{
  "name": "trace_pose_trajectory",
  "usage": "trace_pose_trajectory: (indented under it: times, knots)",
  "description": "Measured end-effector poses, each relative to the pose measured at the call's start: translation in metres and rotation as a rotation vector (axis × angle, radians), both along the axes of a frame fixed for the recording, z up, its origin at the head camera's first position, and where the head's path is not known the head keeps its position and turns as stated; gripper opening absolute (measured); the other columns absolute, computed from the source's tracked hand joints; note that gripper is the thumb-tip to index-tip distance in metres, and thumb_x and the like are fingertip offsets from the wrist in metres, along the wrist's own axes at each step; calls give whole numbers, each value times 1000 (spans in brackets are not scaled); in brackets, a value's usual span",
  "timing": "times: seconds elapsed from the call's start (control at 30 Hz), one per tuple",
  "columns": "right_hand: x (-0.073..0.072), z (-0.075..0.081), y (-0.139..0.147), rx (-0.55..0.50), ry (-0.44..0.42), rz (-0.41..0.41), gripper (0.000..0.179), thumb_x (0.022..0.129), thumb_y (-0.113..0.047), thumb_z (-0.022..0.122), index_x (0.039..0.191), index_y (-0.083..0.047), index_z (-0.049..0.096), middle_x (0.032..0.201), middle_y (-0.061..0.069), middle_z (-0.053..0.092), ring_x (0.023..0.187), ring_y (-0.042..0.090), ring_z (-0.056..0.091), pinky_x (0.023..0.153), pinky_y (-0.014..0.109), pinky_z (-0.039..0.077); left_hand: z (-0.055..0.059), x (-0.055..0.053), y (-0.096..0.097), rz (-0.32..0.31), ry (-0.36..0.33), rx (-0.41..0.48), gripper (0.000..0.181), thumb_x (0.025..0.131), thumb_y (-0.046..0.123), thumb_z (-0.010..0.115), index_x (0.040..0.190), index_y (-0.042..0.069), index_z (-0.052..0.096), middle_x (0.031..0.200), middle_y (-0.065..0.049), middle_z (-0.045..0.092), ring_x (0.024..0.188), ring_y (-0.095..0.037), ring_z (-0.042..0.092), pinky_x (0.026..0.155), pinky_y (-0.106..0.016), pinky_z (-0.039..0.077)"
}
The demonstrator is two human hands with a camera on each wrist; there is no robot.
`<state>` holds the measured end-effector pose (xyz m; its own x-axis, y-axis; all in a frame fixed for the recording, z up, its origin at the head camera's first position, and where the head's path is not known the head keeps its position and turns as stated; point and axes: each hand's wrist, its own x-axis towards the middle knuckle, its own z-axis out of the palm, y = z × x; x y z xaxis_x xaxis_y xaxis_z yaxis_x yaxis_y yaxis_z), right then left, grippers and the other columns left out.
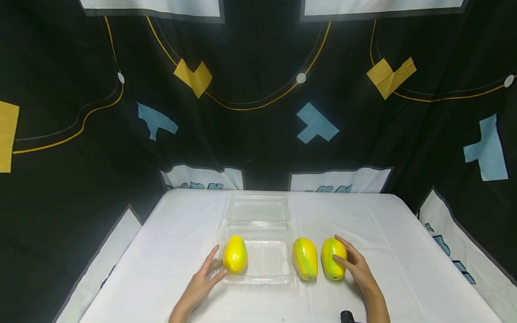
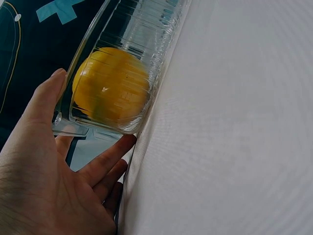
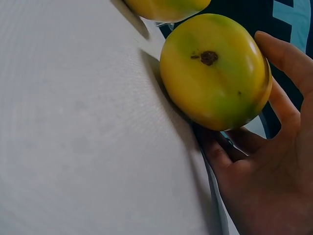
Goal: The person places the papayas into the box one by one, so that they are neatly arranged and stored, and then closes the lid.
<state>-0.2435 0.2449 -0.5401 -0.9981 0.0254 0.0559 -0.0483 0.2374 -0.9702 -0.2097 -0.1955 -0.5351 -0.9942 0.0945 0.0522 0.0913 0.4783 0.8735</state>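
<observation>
A clear plastic clamshell container (image 1: 266, 258) lies on the table with its lid folded back, away from me. One yellow papaya (image 1: 235, 255) sits in the left part of its base. My left hand (image 1: 203, 277) is at the container's near left corner, thumb and fingers spread along the wall, with the papaya showing through the plastic in the left wrist view. To the container's right are two yellow-green papayas. My right hand (image 1: 357, 265) holds the outer papaya (image 1: 333, 259) from its right side, thumb and fingers around it. The other papaya (image 1: 305, 259) lies between it and the container.
A white cloth covers the table (image 1: 375, 229). A small black object (image 1: 347, 316) is at the near edge, by the right forearm. Behind the table hangs a dark curtain (image 1: 250, 143) with yellow and blue patterns.
</observation>
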Motion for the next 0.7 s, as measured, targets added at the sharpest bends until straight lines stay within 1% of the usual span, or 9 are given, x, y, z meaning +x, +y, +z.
trace_pose_trajectory:
  times: [0.1,0.2,0.4,0.57,0.7]
  knots:
    - [1,0,0,32,-7,-17,62,82,-33,69,137,-25,44,138,8,45,121,31,42,101,62,23,-2,-1,0,4,3,-14,73,87,45,58,147,31,19,131,-14,52,125,-43,37,87,-77,20]
    - [1,-1,0,52,-4,-30,62,81,-33,70,137,-26,45,135,8,48,119,30,44,99,62,24,-2,-2,0,9,5,-20,74,87,46,58,148,30,19,130,-13,52,125,-43,37,87,-77,20]
    - [4,1,0,63,-8,-32,62,81,-34,70,137,-25,45,134,12,48,122,33,42,100,64,22,0,0,0,10,-11,-10,74,87,47,59,147,32,19,131,-14,51,125,-43,38,87,-77,20]
    - [5,4,0,63,-33,-35,61,81,-35,71,136,-26,46,133,11,49,118,32,46,99,63,23,2,1,1,5,-21,2,73,87,46,59,147,32,20,132,-14,50,126,-44,36,86,-78,17]
    - [5,5,1,72,-30,-36,61,81,-34,70,136,-25,45,132,11,50,116,32,48,98,64,24,2,0,1,6,-20,-2,73,87,46,59,147,33,20,132,-14,50,126,-43,36,87,-78,18]
